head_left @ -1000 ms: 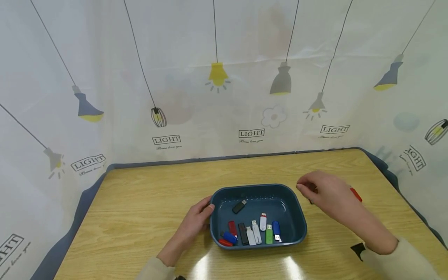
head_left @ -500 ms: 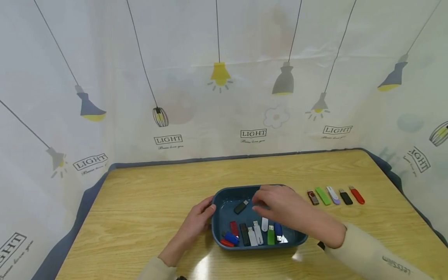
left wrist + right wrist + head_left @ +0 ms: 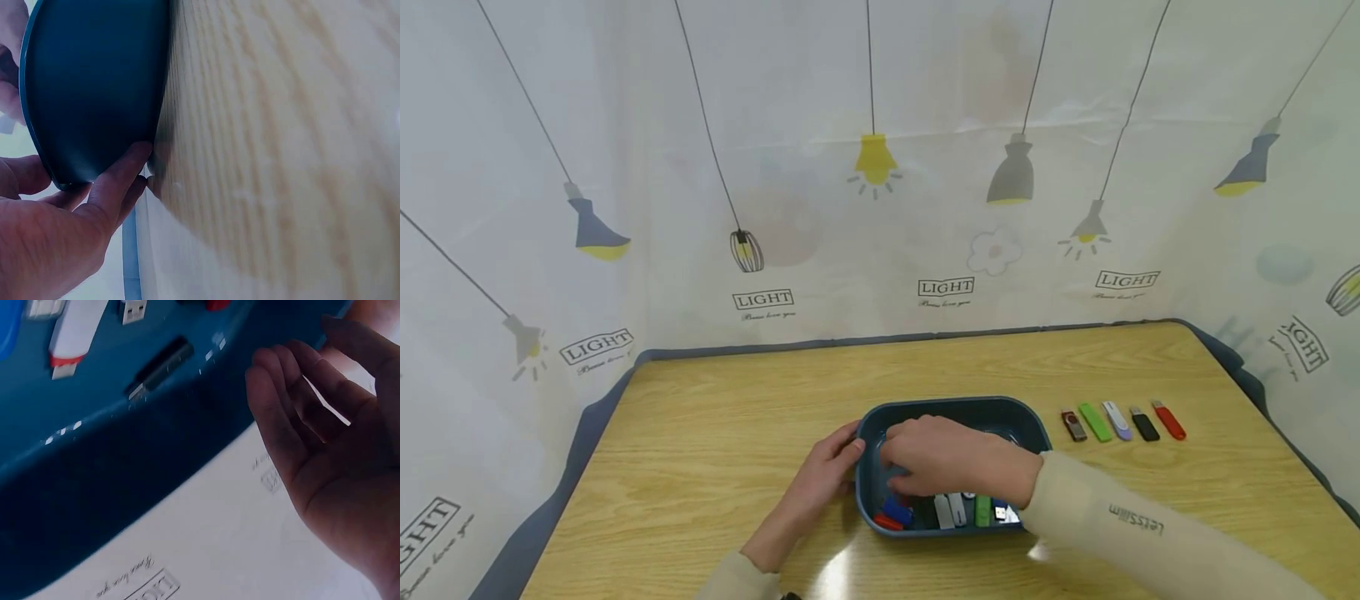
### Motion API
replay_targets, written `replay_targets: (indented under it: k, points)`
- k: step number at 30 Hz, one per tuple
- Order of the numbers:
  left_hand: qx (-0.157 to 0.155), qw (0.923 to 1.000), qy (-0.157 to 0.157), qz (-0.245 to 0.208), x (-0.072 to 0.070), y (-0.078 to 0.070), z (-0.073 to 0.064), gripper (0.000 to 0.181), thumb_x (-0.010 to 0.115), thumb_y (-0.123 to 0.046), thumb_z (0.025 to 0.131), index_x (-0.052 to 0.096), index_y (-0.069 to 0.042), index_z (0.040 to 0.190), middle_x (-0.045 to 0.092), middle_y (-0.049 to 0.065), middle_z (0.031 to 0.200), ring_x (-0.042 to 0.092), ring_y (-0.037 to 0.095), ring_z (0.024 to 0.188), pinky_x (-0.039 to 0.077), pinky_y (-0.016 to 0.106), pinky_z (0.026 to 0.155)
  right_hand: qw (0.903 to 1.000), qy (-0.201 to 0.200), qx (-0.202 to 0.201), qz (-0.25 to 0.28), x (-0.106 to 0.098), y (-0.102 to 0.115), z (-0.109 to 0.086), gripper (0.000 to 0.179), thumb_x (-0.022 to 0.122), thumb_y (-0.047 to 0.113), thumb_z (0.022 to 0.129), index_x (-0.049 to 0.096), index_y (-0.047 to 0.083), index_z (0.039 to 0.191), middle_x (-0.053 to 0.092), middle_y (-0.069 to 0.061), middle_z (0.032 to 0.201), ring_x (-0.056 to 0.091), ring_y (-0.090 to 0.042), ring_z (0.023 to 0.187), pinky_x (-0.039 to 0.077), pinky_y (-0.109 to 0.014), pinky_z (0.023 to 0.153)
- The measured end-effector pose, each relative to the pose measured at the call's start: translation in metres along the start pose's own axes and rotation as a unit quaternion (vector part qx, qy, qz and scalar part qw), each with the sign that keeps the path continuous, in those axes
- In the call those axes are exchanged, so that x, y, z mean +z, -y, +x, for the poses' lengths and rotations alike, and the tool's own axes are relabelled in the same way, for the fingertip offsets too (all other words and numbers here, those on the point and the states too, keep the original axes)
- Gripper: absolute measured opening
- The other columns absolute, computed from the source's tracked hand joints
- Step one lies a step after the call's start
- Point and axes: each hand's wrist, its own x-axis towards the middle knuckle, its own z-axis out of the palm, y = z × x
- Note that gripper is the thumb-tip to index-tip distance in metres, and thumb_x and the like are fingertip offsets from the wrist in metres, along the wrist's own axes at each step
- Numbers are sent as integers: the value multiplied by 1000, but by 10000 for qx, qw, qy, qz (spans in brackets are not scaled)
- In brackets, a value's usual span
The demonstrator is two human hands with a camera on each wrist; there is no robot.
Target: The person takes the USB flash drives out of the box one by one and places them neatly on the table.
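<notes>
A dark blue tray [image 3: 1037, 421] holds several USB sticks, among them a blue one [image 3: 897, 511], a red one [image 3: 887, 522] and a green one [image 3: 982, 511]. At its left end my left hand [image 3: 818, 473] grips the rim, thumb on top and fingers against the outer wall [image 3: 94, 81]. My right hand [image 3: 943, 457] is over the tray's left half, hiding some sticks from the head view. In the right wrist view its fingers are loosely bent with nothing between them. Near them lies a black USB stick [image 3: 161, 367], apart from the fingertips.
Right of the tray a row of USB sticks lies on the wooden table [image 3: 737, 433]: brown-red [image 3: 1073, 425], green [image 3: 1096, 422], white and purple [image 3: 1117, 420], black [image 3: 1145, 424], red [image 3: 1168, 420]. A lamp-printed curtain [image 3: 820, 208] stands behind the table's far edge.
My right hand has come left from the row of USB sticks, across the tray's right end, to over its left half. My left hand has stayed on the rim.
</notes>
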Motion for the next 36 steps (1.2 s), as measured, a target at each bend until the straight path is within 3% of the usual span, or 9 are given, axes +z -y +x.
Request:
replay_targets:
  k: [7,15,23,30,36]
  points:
    - [34,10000,16,14,-1,1,1,50,43,-22,113,38,-1,158,49,25,151,57,31,127,57,45,95,9988,461,86,-120,12,7,19,9,75,24,97,74,16,94,57,9,80,51,-5,63,44,-19,55]
    - [45,10000,34,-34,0,0,0,51,42,-21,112,37,0,158,49,26,151,59,31,125,57,45,96,9947,921,337,-292,22,13,33,12,78,28,94,76,18,98,61,7,79,55,-6,65,49,-20,60]
    - [21,10000,27,32,0,0,-1,49,40,-19,113,38,0,158,49,26,151,58,31,126,57,46,95,9954,685,214,-638,30,15,35,18,80,29,92,72,17,83,63,5,75,55,-8,62,48,-24,58]
    - [-10,10000,-72,33,1,0,-1,49,42,-19,112,39,-1,157,50,26,150,60,29,123,58,45,93,9942,548,308,-875,32,12,32,8,80,21,92,77,16,97,68,0,91,61,-12,76,54,-28,69]
    - [-7,9999,-84,68,1,0,-1,50,41,-21,113,38,0,158,47,25,154,58,30,126,58,45,93,9963,476,416,-580,29,2,25,8,75,9,94,73,15,98,64,1,91,55,-12,77,52,-28,71]
